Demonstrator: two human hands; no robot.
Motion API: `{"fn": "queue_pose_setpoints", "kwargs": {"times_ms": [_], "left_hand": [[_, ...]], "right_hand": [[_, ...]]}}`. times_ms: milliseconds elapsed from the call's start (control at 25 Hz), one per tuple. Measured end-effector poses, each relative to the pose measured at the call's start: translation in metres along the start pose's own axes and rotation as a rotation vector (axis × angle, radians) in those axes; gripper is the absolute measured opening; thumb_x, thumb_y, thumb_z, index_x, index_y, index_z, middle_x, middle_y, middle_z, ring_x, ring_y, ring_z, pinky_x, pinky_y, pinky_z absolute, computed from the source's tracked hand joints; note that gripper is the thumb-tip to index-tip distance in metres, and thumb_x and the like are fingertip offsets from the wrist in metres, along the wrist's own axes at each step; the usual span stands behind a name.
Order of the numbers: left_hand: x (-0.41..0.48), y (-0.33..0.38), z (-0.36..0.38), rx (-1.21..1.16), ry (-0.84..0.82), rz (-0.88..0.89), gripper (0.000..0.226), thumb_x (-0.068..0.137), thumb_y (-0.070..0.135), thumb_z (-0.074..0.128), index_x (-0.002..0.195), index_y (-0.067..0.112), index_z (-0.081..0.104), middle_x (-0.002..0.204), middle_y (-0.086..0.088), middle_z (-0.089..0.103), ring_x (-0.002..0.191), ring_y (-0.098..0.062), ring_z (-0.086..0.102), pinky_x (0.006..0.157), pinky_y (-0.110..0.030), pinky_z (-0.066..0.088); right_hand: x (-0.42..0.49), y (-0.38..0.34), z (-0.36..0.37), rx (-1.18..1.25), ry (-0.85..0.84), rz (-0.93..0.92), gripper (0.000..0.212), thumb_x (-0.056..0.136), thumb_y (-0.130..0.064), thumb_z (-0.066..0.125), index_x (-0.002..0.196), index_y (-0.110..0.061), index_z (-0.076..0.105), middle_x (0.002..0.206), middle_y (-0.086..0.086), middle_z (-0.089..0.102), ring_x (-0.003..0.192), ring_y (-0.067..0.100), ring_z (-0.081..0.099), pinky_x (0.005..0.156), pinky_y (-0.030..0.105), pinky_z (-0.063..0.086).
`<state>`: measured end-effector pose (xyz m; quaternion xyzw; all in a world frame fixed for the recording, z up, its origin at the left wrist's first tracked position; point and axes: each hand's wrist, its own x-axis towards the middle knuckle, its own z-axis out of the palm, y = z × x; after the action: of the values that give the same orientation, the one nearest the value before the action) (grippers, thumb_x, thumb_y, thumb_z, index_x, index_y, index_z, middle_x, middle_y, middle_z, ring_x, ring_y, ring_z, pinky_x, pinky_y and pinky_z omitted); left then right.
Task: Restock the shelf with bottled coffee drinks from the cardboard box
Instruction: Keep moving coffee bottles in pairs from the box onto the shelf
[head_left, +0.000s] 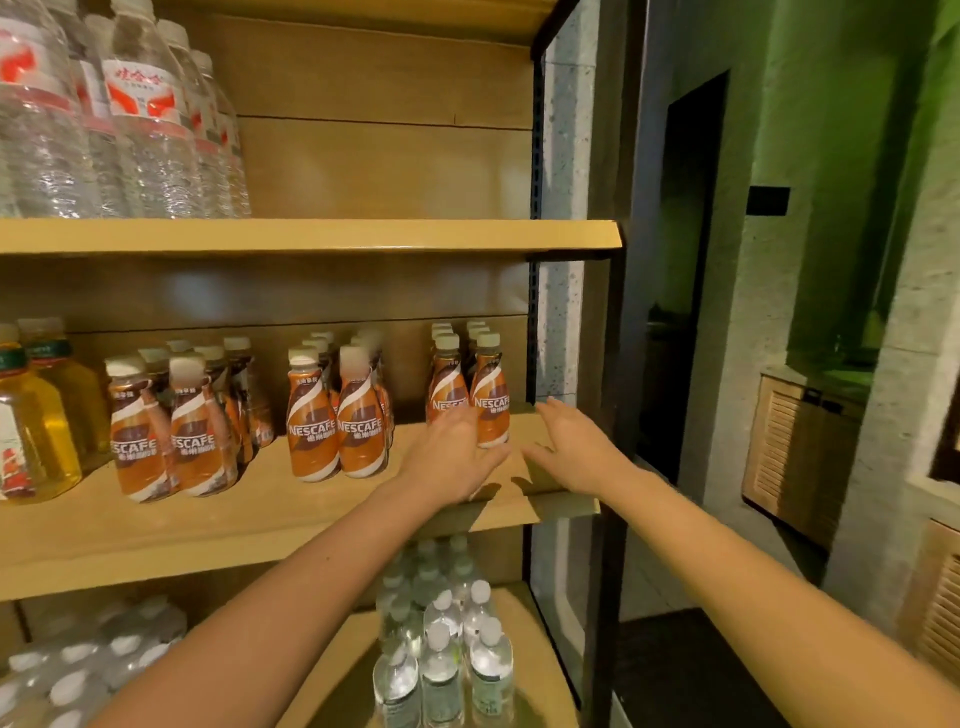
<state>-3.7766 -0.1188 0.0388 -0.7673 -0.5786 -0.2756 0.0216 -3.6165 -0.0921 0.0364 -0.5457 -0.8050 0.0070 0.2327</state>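
Coffee bottles (311, 415) stand in three clusters, shelf (156, 540) room to spare; my left hand (457, 452) and right hand (566, 447) open, empty

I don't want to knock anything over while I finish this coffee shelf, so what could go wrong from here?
1. Your left hand is right against the front coffee bottles of the rightmost group. A nudge could topple these tall, narrow bottles into the rows behind.
2. That group stands near the right end of the middle shelf, by your open right hand. A pushed bottle might fall onto the water bottles below.
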Motion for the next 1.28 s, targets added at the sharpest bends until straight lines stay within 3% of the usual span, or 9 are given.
{"fn": "queue_pose_setpoints", "kwargs": {"times_ms": [200, 480, 560, 640, 720, 800, 880, 1040, 1280], "left_hand": [[-0.015, 0.103, 0.007, -0.135, -0.168, 0.278, 0.069, 0.091, 0.047, 0.051, 0.146, 0.011, 0.029, 0.152, -0.008, 0.031, 0.139, -0.021, 0.031, 0.109, -0.032, 0.029], [-0.048, 0.299, 0.059, -0.383, -0.46, 0.583, 0.061, 0.092, 0.035, 0.056, 0.144, 0.013, 0.033, 0.148, -0.006, 0.037, 0.135, -0.021, 0.036, 0.106, -0.029, 0.031], [-0.057, 0.362, 0.076, -0.436, -0.533, 0.674, 0.055, 0.091, 0.033, 0.059, 0.139, 0.013, 0.042, 0.142, -0.005, 0.046, 0.131, -0.022, 0.042, 0.098, -0.027, 0.036], [-0.065, 0.424, 0.1, -0.41, -0.56, 0.72, 0.058, 0.088, 0.037, 0.061, 0.138, 0.015, 0.042, 0.142, -0.007, 0.047, 0.128, -0.024, 0.045, 0.094, -0.028, 0.037], [-0.067, 0.453, 0.11, -0.396, -0.546, 0.688, 0.065, 0.087, 0.039, 0.062, 0.141, 0.013, 0.037, 0.145, -0.01, 0.043, 0.13, -0.027, 0.043, 0.1, -0.034, 0.037], [-0.093, 0.575, 0.152, -0.387, -0.577, 0.792, 0.065, 0.086, 0.038, 0.063, 0.141, 0.015, 0.037, 0.144, -0.009, 0.044, 0.129, -0.027, 0.044, 0.102, -0.036, 0.038], [-0.091, 0.599, 0.158, -0.408, -0.583, 0.82, 0.068, 0.083, 0.042, 0.064, 0.141, 0.02, 0.037, 0.144, -0.007, 0.045, 0.127, -0.026, 0.047, 0.103, -0.04, 0.041], [-0.096, 0.735, 0.207, -0.372, -0.552, 0.914, 0.068, 0.083, 0.045, 0.062, 0.141, 0.02, 0.036, 0.14, -0.007, 0.047, 0.123, -0.026, 0.049, 0.099, -0.04, 0.043], [-0.073, 0.88, 0.28, -0.313, -0.6, 0.897, 0.087, 0.076, 0.061, 0.06, 0.143, 0.015, 0.032, 0.147, -0.009, 0.04, 0.127, -0.027, 0.045, 0.102, -0.044, 0.042]], "right_hand": [[-0.101, 0.031, -0.077, -0.208, 0.211, 0.04, 0.063, 0.094, -0.037, 0.05, 0.148, -0.014, 0.026, 0.156, 0.007, 0.024, 0.144, 0.02, 0.021, 0.116, 0.032, 0.016], [-0.305, 0.168, -0.18, -0.371, 0.162, 0.677, 0.074, 0.087, -0.04, 0.061, 0.146, -0.012, 0.027, 0.15, 0.011, 0.036, 0.135, 0.029, 0.036, 0.109, 0.039, 0.031], [-0.364, 0.197, -0.206, -0.413, 0.149, 0.834, 0.077, 0.085, -0.043, 0.063, 0.145, -0.012, 0.027, 0.148, 0.011, 0.038, 0.133, 0.03, 0.039, 0.107, 0.04, 0.035], [-0.414, 0.224, -0.233, -0.454, 0.144, 0.952, 0.078, 0.084, -0.045, 0.063, 0.145, -0.011, 0.028, 0.148, 0.011, 0.038, 0.134, 0.03, 0.038, 0.108, 0.04, 0.035], [-0.432, 0.236, -0.243, -0.452, 0.088, 0.984, 0.079, 0.082, -0.047, 0.065, 0.144, -0.012, 0.031, 0.147, 0.01, 0.04, 0.133, 0.029, 0.04, 0.109, 0.042, 0.036], [-0.518, 0.298, -0.29, -0.488, 0.1, 1.11, 0.08, 0.08, -0.048, 0.066, 0.143, -0.012, 0.032, 0.145, 0.009, 0.041, 0.131, 0.029, 0.041, 0.109, 0.044, 0.035], [-0.537, 0.317, -0.301, -0.512, 0.064, 1.136, 0.08, 0.081, -0.047, 0.066, 0.142, -0.01, 0.031, 0.146, 0.01, 0.04, 0.132, 0.03, 0.039, 0.11, 0.043, 0.032], [-0.616, 0.4, -0.364, -0.59, -0.015, 1.142, 0.08, 0.083, -0.047, 0.063, 0.143, -0.008, 0.028, 0.149, 0.011, 0.035, 0.136, 0.03, 0.034, 0.112, 0.043, 0.029], [-0.677, 0.515, -0.418, -0.649, -0.079, 1.151, 0.08, 0.084, -0.049, 0.061, 0.144, -0.008, 0.027, 0.149, 0.01, 0.034, 0.135, 0.029, 0.035, 0.112, 0.044, 0.029]]}}
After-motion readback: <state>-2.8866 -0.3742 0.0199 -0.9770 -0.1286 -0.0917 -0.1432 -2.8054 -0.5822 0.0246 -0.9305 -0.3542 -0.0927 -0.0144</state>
